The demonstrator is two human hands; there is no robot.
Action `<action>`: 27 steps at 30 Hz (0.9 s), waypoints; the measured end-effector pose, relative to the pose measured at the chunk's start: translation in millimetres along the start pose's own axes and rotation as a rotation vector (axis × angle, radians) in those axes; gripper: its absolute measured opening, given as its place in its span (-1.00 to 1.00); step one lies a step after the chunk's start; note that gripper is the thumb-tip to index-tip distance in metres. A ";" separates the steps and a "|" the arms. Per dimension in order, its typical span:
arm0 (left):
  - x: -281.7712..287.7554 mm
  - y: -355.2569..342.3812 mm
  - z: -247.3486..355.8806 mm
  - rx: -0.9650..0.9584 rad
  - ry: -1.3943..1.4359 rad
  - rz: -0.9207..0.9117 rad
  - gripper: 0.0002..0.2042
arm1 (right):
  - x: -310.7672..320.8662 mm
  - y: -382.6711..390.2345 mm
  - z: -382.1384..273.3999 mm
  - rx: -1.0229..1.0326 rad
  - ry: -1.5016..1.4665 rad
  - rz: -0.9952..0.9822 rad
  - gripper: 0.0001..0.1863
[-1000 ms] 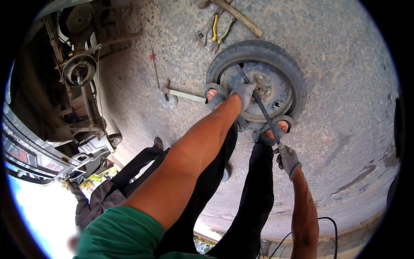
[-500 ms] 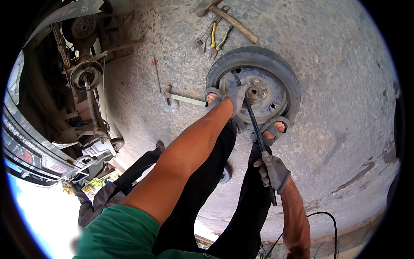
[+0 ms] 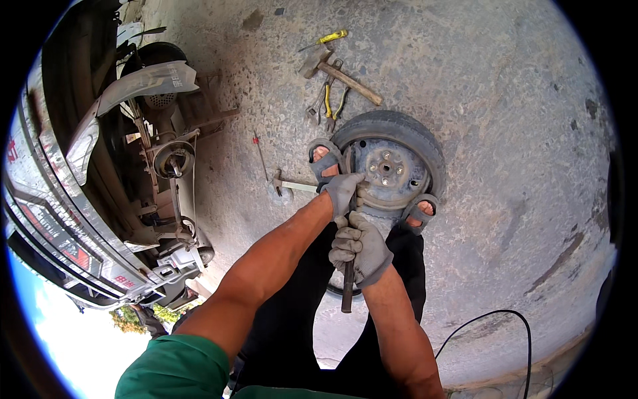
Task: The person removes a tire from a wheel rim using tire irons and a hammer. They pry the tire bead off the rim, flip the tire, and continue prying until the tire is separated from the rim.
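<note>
My left hand [image 3: 342, 189], in a grey glove, is closed on a dark metal bar [image 3: 347, 292] at the near edge of a tyre [image 3: 394, 122] lying flat on the ground. Just below it, my gloved right hand [image 3: 361, 247] grips the same bar, whose lower end sticks out beneath the fist; its upper end is hidden by my hands. The tyre is mounted on a dusty steel wheel [image 3: 386, 167] with bolt holes round its centre. My sandalled left foot [image 3: 324, 159] and right foot [image 3: 419, 213] stand at the tyre's two sides.
A vehicle [image 3: 86, 233] with exposed axle parts fills the left. A small hammer [image 3: 299, 186] and thin screwdriver [image 3: 262, 156] lie left of the tyre; a mallet [image 3: 352, 83], pliers [image 3: 329, 103] and yellow-handled tool [image 3: 332, 37] lie above. A black hose [image 3: 508, 312] loops at lower right.
The bar has moved from diagonally across the wheel to the near edge, more upright. My right hand has moved left, close below my left. The view has shifted, showing more ground above.
</note>
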State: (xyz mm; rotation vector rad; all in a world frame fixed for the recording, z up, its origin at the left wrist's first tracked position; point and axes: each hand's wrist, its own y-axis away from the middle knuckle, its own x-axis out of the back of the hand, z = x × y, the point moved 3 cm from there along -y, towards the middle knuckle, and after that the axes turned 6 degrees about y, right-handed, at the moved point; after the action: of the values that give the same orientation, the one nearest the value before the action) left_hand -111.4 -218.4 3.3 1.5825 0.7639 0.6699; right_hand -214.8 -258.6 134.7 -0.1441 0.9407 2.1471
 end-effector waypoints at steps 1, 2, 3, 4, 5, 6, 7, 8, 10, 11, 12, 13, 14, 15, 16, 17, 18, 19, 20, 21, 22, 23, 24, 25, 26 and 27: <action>4.1 4.1 6.4 0.021 -0.013 -0.028 -0.64 | -10.1 -4.3 4.7 0.035 0.016 0.047 -0.54; 6.6 6.7 10.5 0.026 -0.029 -0.057 -0.64 | -17.0 -9.3 11.0 0.080 0.022 0.097 -0.58; 12.0 10.6 16.0 0.039 -0.021 -0.091 -0.64 | -26.0 -16.5 16.9 0.120 0.034 0.149 -0.62; 17.8 14.6 21.2 0.054 -0.013 -0.124 -0.63 | -32.1 -21.5 25.1 0.122 0.032 0.162 -0.63; 21.6 17.8 25.7 0.070 -0.006 -0.155 -0.63 | -40.7 -28.9 29.9 0.147 0.021 0.165 -0.63; 23.2 21.8 34.4 0.082 -0.004 -0.153 -0.62 | -51.6 -35.6 34.0 0.169 0.011 0.200 -0.64; 31.4 17.3 35.8 0.125 0.029 -0.197 -0.61 | -61.4 -41.8 38.1 0.190 0.002 0.235 -0.64; 34.9 21.0 42.0 0.120 0.052 -0.219 -0.61 | -71.0 -47.0 41.7 0.206 -0.011 0.234 -0.65; 40.6 24.2 57.8 0.133 0.101 -0.234 -0.59 | -95.6 -62.5 39.3 0.242 -0.085 0.216 -0.66; 39.4 26.8 68.7 0.155 0.125 -0.227 -0.57 | -106.6 -69.6 36.5 0.260 -0.123 0.210 -0.67; 39.5 29.2 76.6 0.176 0.150 -0.220 -0.56 | -114.1 -79.1 32.4 0.288 -0.108 0.167 -0.70; 42.3 31.3 80.2 0.051 0.181 -0.175 -0.55 | -123.8 -88.0 27.3 0.315 -0.149 0.168 -0.71; 44.4 32.1 79.1 -0.070 0.204 -0.134 -0.54 | -135.8 -96.5 19.3 0.349 -0.196 0.165 -0.71; 49.1 32.0 79.8 -0.197 0.226 -0.092 -0.53 | -146.8 -104.3 11.3 0.380 -0.241 0.159 -0.72; 55.0 32.4 81.7 -0.266 0.264 -0.076 -0.53 | -137.0 -133.8 1.7 0.451 -0.217 0.070 -0.76; 60.2 30.4 81.4 -0.300 0.309 -0.071 -0.54 | -156.4 -133.5 -2.3 0.574 -0.189 0.081 -0.78; 72.0 32.0 82.2 -0.346 0.373 -0.062 -0.54 | -171.4 -141.6 -1.4 0.466 -0.147 0.048 -0.79; 83.3 32.1 84.9 -0.368 0.417 -0.062 -0.54 | -183.8 -150.2 -0.9 0.358 -0.107 0.016 -0.79; 89.1 32.3 88.2 -0.374 0.432 -0.071 -0.55 | -194.1 -158.8 -1.9 0.331 -0.092 -0.011 -0.79; 92.6 30.3 91.6 -0.372 0.447 -0.081 -0.55 | -203.1 -166.2 -2.9 0.305 -0.078 -0.038 -0.78; 95.9 27.4 96.1 -0.372 0.447 -0.088 -0.56 | -207.8 -171.5 -5.4 0.312 -0.059 0.013 -0.68; 98.4 28.0 98.9 -0.378 0.464 -0.093 -0.56 | -208.4 -173.1 -2.7 0.291 0.023 -0.004 -0.64; 101.4 28.2 103.2 -0.385 0.463 -0.095 -0.56 | -207.8 -171.1 -0.2 0.272 0.103 -0.022 -0.59; 104.9 29.0 107.0 -0.390 0.460 -0.097 -0.57 | -206.7 -169.5 2.1 0.256 0.182 -0.038 -0.55; 109.8 30.7 111.6 -0.392 0.442 -0.092 -0.57 | -201.3 -174.4 4.6 0.221 0.183 -0.069 -0.46; 112.5 34.7 116.3 -0.400 0.433 -0.089 -0.57 | -201.9 -167.3 6.9 0.206 0.243 -0.091 -0.47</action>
State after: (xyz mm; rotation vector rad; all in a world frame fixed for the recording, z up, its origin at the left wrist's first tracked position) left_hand 52.5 -204.4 21.9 1.0444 0.9409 1.0461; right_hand 42.8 -305.3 119.6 -0.3446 1.2631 1.9647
